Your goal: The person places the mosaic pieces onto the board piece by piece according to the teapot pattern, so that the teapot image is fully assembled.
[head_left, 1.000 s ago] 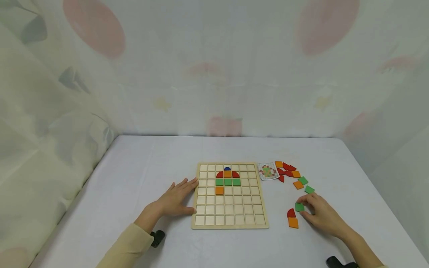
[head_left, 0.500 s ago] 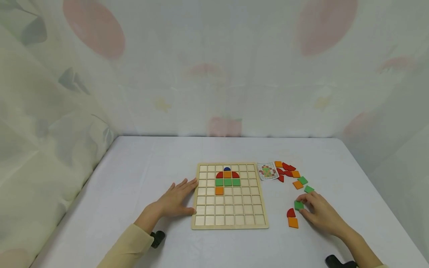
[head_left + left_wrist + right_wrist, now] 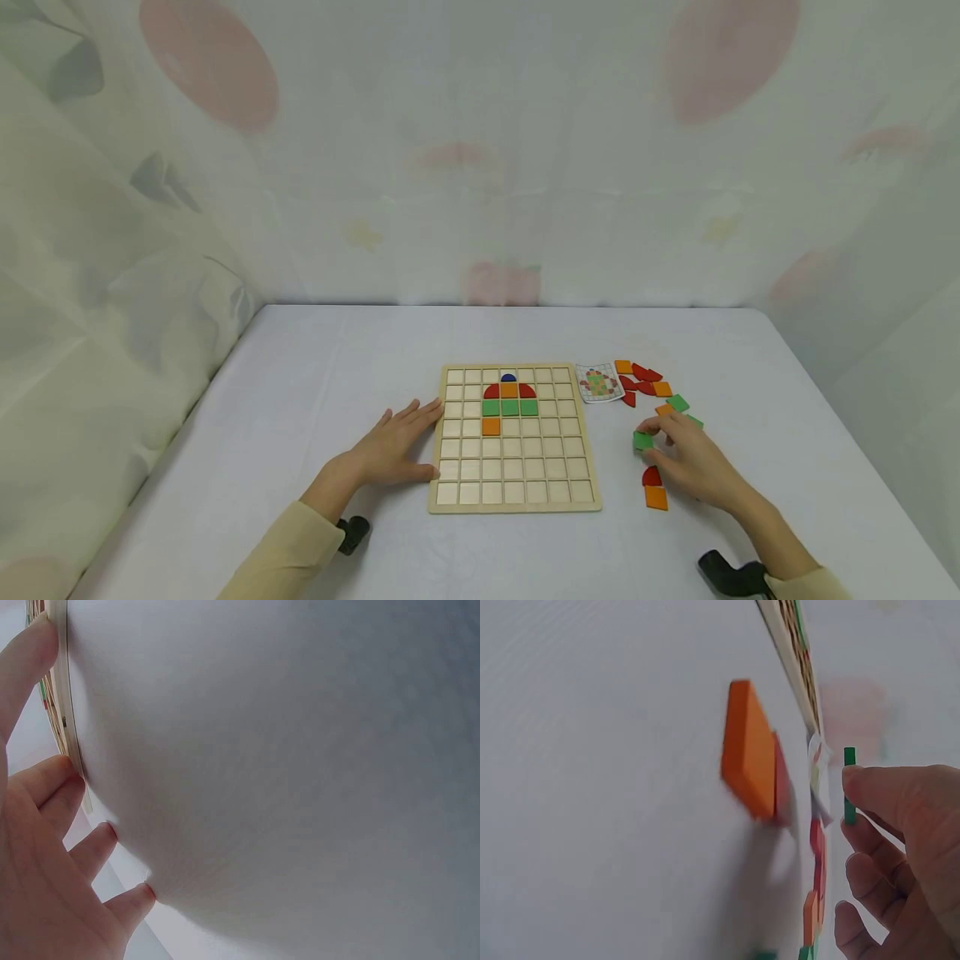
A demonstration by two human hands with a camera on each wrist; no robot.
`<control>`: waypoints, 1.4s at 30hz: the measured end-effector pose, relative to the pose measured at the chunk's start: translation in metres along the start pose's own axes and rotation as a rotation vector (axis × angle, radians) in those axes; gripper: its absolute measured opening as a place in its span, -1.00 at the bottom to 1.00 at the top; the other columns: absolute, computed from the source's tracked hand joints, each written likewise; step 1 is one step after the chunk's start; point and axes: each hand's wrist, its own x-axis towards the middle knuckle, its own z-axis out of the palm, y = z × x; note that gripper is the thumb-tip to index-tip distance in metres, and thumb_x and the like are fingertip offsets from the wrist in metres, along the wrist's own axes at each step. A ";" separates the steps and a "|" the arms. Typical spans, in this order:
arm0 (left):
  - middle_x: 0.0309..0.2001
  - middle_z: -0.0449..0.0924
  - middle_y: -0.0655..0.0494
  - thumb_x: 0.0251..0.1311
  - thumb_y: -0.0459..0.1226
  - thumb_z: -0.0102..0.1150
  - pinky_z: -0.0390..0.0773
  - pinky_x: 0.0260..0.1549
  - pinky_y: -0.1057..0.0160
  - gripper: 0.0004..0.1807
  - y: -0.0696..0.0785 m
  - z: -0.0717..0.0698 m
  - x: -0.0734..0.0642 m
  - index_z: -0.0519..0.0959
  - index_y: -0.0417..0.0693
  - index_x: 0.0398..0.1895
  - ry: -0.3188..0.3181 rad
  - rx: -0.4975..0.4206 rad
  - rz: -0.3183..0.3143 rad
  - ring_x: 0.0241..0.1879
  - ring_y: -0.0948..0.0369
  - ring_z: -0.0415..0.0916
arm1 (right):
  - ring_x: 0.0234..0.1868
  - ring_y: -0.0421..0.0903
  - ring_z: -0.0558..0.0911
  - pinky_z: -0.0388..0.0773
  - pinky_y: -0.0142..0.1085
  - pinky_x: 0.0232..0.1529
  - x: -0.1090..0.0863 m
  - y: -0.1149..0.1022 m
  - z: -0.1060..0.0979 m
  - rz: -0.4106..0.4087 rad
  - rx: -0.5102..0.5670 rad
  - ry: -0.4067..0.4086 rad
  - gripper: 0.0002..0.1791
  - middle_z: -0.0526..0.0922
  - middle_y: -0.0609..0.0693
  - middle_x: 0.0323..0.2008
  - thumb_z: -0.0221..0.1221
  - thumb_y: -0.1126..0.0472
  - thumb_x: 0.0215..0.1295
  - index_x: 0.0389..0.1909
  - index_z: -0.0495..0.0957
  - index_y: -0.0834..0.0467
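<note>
My right hand (image 3: 693,462) pinches a green square tile (image 3: 642,441) between thumb and fingers, to the right of the wooden grid board (image 3: 514,508). In the right wrist view the tile (image 3: 850,802) appears edge-on and lifted off the table. My left hand (image 3: 393,446) rests with spread fingers against the board's left edge; thumb and fingertips touch that edge in the left wrist view. On the board sit a blue half-round piece (image 3: 508,378), red curved pieces flanking an orange square (image 3: 509,390), a row of green squares (image 3: 510,407) and another orange square (image 3: 491,427) below.
A small pattern card (image 3: 600,384) lies at the board's upper right. Beside it are scattered red pieces (image 3: 646,388), orange squares (image 3: 623,367) and green squares (image 3: 678,403). Nearer me lie a red piece (image 3: 652,476) and an orange square (image 3: 656,498).
My right hand has lifted the green square and moved left and slightly away from me, toward the board. My left hand and the pieces on the board have stayed put.
</note>
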 end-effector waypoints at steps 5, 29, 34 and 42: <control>0.44 0.00 0.12 -0.05 0.06 0.31 -0.09 0.25 -0.30 -0.03 0.000 0.000 0.000 0.07 0.01 0.42 -0.003 0.007 -0.005 0.41 -0.05 -0.09 | -0.28 -0.17 0.38 0.44 -0.40 -0.33 0.012 -0.012 0.005 -0.042 0.053 0.010 -0.70 0.50 -0.12 -0.25 0.31 0.31 0.01 -0.18 0.55 0.07; 0.44 -0.02 0.13 -0.04 0.08 0.30 -0.09 0.25 -0.29 -0.02 -0.002 0.000 0.000 0.05 0.01 0.42 -0.012 0.020 -0.011 0.41 -0.05 -0.10 | -0.19 -0.15 0.48 0.48 -0.27 -0.19 0.064 -0.083 0.051 -0.133 0.093 0.047 -0.71 0.54 -0.12 -0.26 0.35 0.22 -0.02 -0.21 0.57 0.06; 0.44 -0.01 0.13 -0.05 0.08 0.30 -0.09 0.25 -0.29 -0.02 -0.002 0.000 0.001 0.06 0.02 0.42 -0.010 0.014 -0.011 0.41 -0.05 -0.09 | -0.25 -0.17 0.46 0.47 -0.27 -0.24 0.068 -0.097 0.062 -0.130 0.070 0.052 -0.74 0.53 -0.11 -0.30 0.35 0.20 -0.02 -0.24 0.60 0.06; 0.44 0.00 0.11 -0.05 0.06 0.31 -0.08 0.24 -0.30 -0.02 -0.001 0.000 0.000 0.07 0.00 0.42 -0.009 0.018 -0.011 0.40 -0.06 -0.07 | -0.23 -0.14 0.47 0.42 -0.27 -0.21 0.075 -0.111 0.076 -0.168 0.042 0.058 -0.75 0.53 -0.11 -0.29 0.33 0.17 0.01 -0.23 0.61 0.05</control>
